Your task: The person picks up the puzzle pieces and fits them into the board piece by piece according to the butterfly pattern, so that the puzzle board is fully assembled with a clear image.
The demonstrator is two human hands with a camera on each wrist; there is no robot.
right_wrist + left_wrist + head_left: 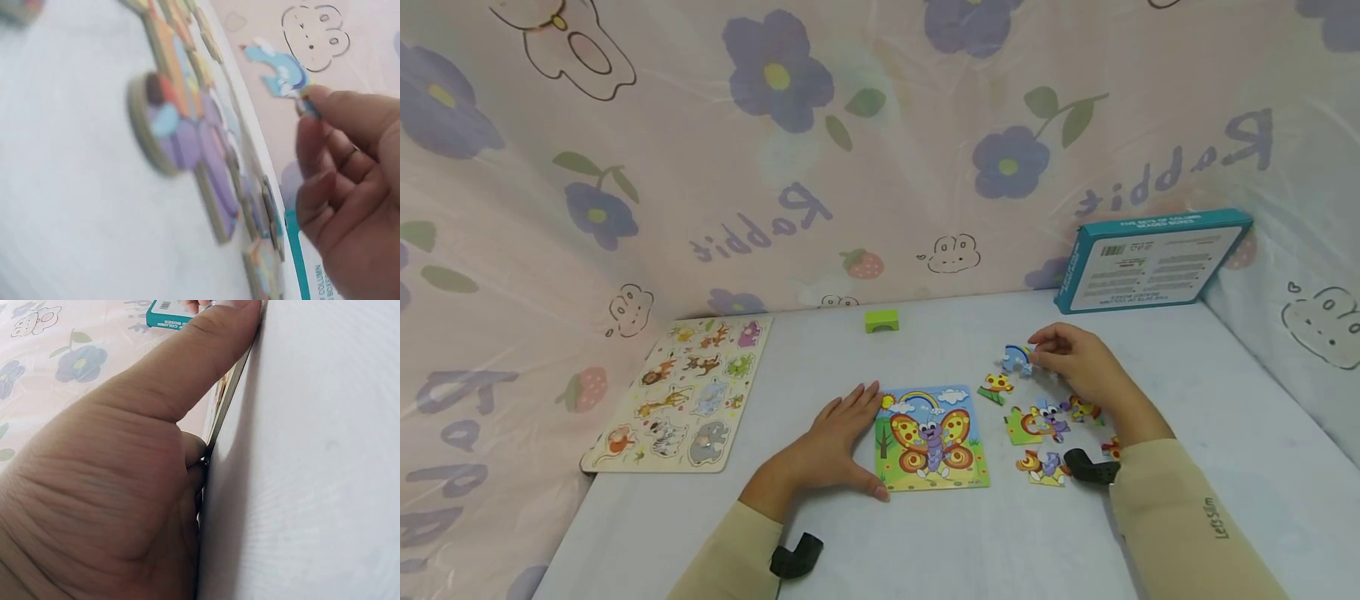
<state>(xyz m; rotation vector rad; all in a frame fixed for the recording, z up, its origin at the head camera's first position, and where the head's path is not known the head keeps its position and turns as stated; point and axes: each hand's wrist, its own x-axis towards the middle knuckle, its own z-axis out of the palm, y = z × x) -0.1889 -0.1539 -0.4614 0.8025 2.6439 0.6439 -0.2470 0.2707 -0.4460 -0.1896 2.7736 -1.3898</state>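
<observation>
A square butterfly puzzle board (933,437) lies on the white table, its picture whole. My left hand (831,446) rests flat at the board's left edge, fingers and thumb spread; in the left wrist view the thumb (206,356) stretches along that edge. To the right of the board, my right hand (1078,362) pinches a blue jigsaw piece (281,69) with part of a rainbow on it, between thumb and forefinger, raised off the table. Several loose jigsaw pieces (1022,425) lie below that hand, among them a purple one (181,137) with butterfly parts.
An animal peg board (688,392) lies at the left. A small green arched block (882,321) stands near the back. At the back right, a teal and white box (1153,262) leans against the printed cloth backdrop (880,150).
</observation>
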